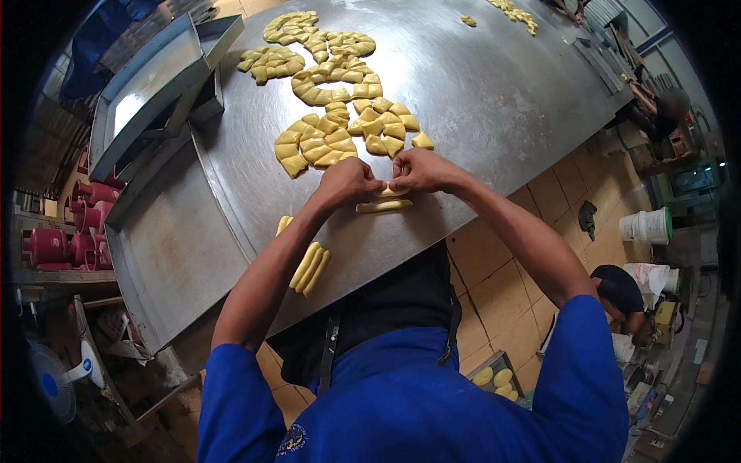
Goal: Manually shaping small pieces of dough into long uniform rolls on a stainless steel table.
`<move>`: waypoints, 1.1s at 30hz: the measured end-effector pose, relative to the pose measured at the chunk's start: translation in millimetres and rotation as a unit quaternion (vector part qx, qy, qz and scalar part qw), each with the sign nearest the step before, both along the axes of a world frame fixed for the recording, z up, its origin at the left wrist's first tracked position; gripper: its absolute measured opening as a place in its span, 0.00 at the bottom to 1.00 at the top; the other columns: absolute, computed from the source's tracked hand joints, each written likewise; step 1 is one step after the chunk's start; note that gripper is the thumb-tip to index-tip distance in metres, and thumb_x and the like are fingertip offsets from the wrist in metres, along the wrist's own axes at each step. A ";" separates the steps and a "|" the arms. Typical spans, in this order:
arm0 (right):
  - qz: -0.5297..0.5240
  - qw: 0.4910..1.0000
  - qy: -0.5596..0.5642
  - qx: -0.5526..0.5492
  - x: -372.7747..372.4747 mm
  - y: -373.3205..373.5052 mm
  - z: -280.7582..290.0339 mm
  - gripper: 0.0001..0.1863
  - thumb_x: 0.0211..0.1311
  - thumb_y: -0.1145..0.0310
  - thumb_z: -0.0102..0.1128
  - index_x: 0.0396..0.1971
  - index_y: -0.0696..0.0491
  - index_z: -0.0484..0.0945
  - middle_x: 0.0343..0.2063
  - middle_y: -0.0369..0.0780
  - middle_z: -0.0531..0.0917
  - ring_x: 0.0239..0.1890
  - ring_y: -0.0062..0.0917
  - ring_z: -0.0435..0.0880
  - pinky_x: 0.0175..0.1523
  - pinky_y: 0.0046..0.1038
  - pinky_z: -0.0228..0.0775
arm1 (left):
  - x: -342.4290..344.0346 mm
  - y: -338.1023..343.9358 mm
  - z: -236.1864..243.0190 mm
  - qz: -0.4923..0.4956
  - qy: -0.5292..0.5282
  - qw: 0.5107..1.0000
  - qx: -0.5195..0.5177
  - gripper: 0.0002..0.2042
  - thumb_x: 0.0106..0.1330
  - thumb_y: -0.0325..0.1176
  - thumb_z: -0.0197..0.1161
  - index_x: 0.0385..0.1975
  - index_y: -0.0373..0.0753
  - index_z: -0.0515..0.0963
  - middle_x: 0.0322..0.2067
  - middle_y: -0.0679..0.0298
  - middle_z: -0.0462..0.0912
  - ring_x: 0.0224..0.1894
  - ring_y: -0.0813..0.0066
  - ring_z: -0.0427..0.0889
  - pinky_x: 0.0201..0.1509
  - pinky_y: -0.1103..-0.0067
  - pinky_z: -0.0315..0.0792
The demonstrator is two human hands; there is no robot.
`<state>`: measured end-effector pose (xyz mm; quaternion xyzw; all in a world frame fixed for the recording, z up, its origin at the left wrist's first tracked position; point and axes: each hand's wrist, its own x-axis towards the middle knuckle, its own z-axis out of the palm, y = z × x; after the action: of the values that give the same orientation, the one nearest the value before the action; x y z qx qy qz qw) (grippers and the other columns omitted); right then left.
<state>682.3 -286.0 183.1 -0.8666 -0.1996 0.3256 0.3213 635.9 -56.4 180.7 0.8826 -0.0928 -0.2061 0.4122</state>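
Note:
Both of my hands are closed at the near part of the steel table, their fingertips meeting over a short strip of yellow dough [394,191]. My left hand [349,182] pinches its left end and my right hand [426,170] pinches it from the right; the fingers hide part of it. Just below lies a rolled dough stick [384,206], apart from my fingers. Several more dough rolls [310,270] rest side by side past my left forearm, which partly covers another roll [284,224]. Beyond my hands spread clusters of cut dough pieces [328,139].
An empty metal tray [174,231] sits against the table's left side, with more trays [150,85] stacked behind it. More dough pieces [513,11] lie at the far edge. Pink gas cylinders [50,247] and a fan [58,382] stand left. Other people [617,289] are at the right.

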 end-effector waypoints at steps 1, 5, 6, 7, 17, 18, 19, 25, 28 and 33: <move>0.004 0.998 -0.060 -0.036 3.8 -0.4 -18.5 0.24 0.53 0.49 0.82 0.32 0.54 0.82 0.25 0.35 0.83 0.30 0.21 0.82 0.35 0.30 0.73 | 5.6 -3.7 -4.3 -0.005 0.000 0.996 0.084 0.22 0.64 0.54 0.73 0.31 0.36 0.90 0.25 0.58 0.89 0.28 0.70 0.87 0.36 0.70 0.78; -0.050 0.974 -0.142 -0.169 -0.8 -10.9 11.8 0.37 0.44 0.29 0.78 0.31 0.51 0.82 0.28 0.41 0.86 0.36 0.35 0.87 0.40 0.39 0.75 | -6.1 9.7 -6.6 0.051 0.016 0.983 0.174 0.23 0.56 0.58 0.78 0.28 0.39 0.88 0.28 0.56 0.90 0.34 0.58 0.90 0.41 0.64 0.79; -0.049 0.974 -0.145 -0.168 -0.5 -15.2 11.2 0.37 0.44 0.29 0.78 0.31 0.51 0.82 0.28 0.41 0.86 0.36 0.35 0.87 0.40 0.39 0.75 | -6.0 12.2 -6.3 0.079 0.006 0.982 0.170 0.24 0.55 0.58 0.79 0.28 0.40 0.88 0.27 0.56 0.90 0.35 0.59 0.90 0.42 0.64 0.79; -0.053 0.978 -0.128 -0.159 -1.8 -17.6 8.7 0.38 0.43 0.28 0.78 0.32 0.51 0.82 0.28 0.41 0.86 0.36 0.35 0.87 0.40 0.39 0.75 | -6.5 13.1 -5.8 0.086 0.019 0.984 0.153 0.24 0.54 0.59 0.79 0.26 0.42 0.85 0.26 0.58 0.89 0.34 0.60 0.90 0.42 0.64 0.78; -0.041 0.975 -0.161 -0.144 3.3 -8.5 -1.1 0.36 0.44 0.26 0.76 0.30 0.49 0.84 0.29 0.40 0.87 0.36 0.35 0.87 0.40 0.39 0.75 | -7.8 9.9 -27.2 0.060 -0.083 0.983 0.150 0.22 0.59 0.56 0.75 0.36 0.42 0.84 0.33 0.56 0.89 0.39 0.53 0.88 0.40 0.61 0.77; -0.030 0.984 -0.119 -0.127 2.3 -11.9 -7.8 0.35 0.45 0.26 0.75 0.31 0.47 0.85 0.33 0.41 0.89 0.40 0.37 0.88 0.43 0.41 0.76 | -9.2 10.3 -27.8 0.068 -0.065 0.987 0.129 0.22 0.59 0.57 0.75 0.38 0.43 0.87 0.33 0.56 0.90 0.38 0.53 0.89 0.41 0.62 0.77; -0.027 0.985 -0.129 -0.107 0.9 -15.5 -16.5 0.35 0.45 0.27 0.75 0.32 0.47 0.85 0.34 0.41 0.89 0.41 0.37 0.88 0.44 0.41 0.76 | -8.7 14.5 -25.7 0.055 -0.047 0.989 0.131 0.23 0.59 0.59 0.74 0.37 0.43 0.88 0.33 0.57 0.91 0.38 0.55 0.89 0.41 0.63 0.78; -0.014 0.989 -0.093 -0.117 0.9 -10.5 17.5 0.31 0.50 0.32 0.76 0.32 0.48 0.84 0.31 0.38 0.87 0.40 0.35 0.87 0.43 0.39 0.76 | -0.4 2.6 -3.1 0.034 -0.026 0.980 0.195 0.29 0.57 0.65 0.75 0.27 0.38 0.88 0.21 0.58 0.87 0.25 0.63 0.87 0.34 0.67 0.77; -0.008 0.982 -0.171 -0.084 -3.2 -17.6 0.3 0.30 0.51 0.33 0.76 0.32 0.48 0.84 0.29 0.39 0.86 0.39 0.36 0.87 0.42 0.39 0.75 | 2.4 1.9 -13.8 0.031 -0.074 0.979 0.189 0.30 0.55 0.67 0.75 0.25 0.40 0.87 0.22 0.57 0.87 0.27 0.58 0.87 0.35 0.64 0.77; -0.007 0.988 -0.135 -0.080 0.9 -17.1 1.1 0.31 0.50 0.31 0.76 0.30 0.48 0.84 0.29 0.39 0.86 0.39 0.37 0.87 0.43 0.40 0.76 | 0.6 4.0 -3.7 0.056 -0.032 0.981 0.183 0.30 0.54 0.67 0.75 0.28 0.40 0.88 0.24 0.57 0.88 0.29 0.57 0.88 0.37 0.65 0.78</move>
<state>683.2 -303.1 184.2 -0.9270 -0.2079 0.2184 0.2230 636.6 -52.4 177.0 0.9530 -0.0170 -0.1676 0.2517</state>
